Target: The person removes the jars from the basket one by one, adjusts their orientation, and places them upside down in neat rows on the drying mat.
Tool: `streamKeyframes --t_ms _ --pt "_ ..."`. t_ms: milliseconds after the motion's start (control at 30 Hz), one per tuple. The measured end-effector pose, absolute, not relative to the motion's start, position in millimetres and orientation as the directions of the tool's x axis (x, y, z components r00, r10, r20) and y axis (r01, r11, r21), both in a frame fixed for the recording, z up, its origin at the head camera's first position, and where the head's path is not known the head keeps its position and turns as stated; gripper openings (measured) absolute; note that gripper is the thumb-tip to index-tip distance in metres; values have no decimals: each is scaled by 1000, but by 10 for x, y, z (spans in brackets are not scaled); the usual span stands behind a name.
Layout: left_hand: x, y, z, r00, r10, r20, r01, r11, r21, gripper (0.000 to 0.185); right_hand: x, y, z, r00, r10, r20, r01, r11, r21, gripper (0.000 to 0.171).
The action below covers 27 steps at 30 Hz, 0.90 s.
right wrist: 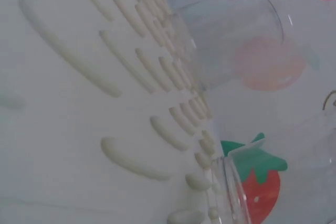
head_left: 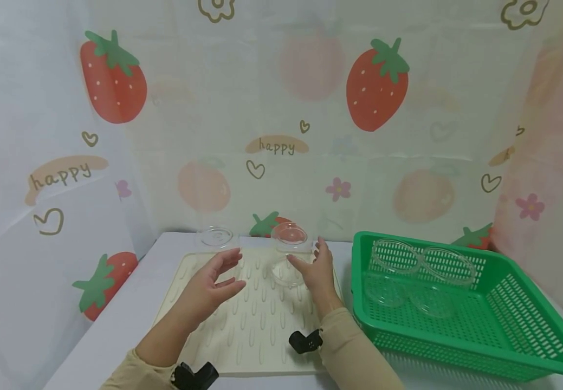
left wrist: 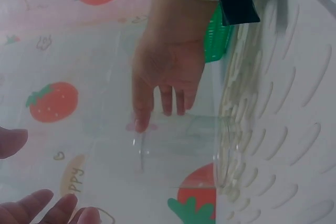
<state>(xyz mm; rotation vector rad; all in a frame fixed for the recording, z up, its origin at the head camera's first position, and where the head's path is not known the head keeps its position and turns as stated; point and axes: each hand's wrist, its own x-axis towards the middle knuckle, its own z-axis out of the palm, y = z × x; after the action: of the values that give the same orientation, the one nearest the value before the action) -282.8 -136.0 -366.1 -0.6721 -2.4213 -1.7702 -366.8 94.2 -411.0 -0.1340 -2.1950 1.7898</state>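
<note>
— Clear glass [head_left: 289,254] stands upside down on the cream drying mat [head_left: 242,330], toward its far right part. Second clear glass [head_left: 215,238], also inverted, stands at the mat's far left edge. Agree?

— Agree. The right hand [head_left: 316,268] is just beside the nearer glass, fingers straight and spread; the left-wrist view shows its fingertips [left wrist: 142,124] at the glass's upturned base. I cannot tell whether they touch it.

— Left hand [head_left: 210,281]?

— Held above the mat, palm turned inward, fingers relaxed and parted, gripping nothing — apart from both glasses.

— Surroundings?

— The mat lies on a white counter [head_left: 115,319] and carries rows of raised ribs. To the right, just beside the mat, sits a green basket [head_left: 505,330] with a slotted wall. Four more clear glasses [head_left: 422,281] lie on their sides inside it, toward its far left part.

— Backdrop?

— A pale cloth [head_left: 281,108] printed with strawberries, hearts and the word "happy" hangs behind and to both sides. Beige sleeves cover both forearms, each wearing a black wrist mount.
</note>
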Motion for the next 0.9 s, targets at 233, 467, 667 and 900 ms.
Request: streamKeyframes --t_ms 233,467,667,900 --pt "-2841 -1351 -3657 -896 304 323 400 243 883 61 -3574 894 -3962 -937 266 228 -194 148 -970 89" --pt "-2855 -1325 -3643 -891 315 327 409 244 879 61 -3507 865 -3815 -918 296 264 -233 135 -963 86" --pt "-2848 -1311 -3628 -885 312 345 426 249 870 60 -3375 876 -3643 -917 285 279 -264 90 -960 83" --pt "-2856 -1283 -3606 -894 301 332 413 264 872 59 -3262 899 -3483 -937 201 285 -290 3 -957 81"
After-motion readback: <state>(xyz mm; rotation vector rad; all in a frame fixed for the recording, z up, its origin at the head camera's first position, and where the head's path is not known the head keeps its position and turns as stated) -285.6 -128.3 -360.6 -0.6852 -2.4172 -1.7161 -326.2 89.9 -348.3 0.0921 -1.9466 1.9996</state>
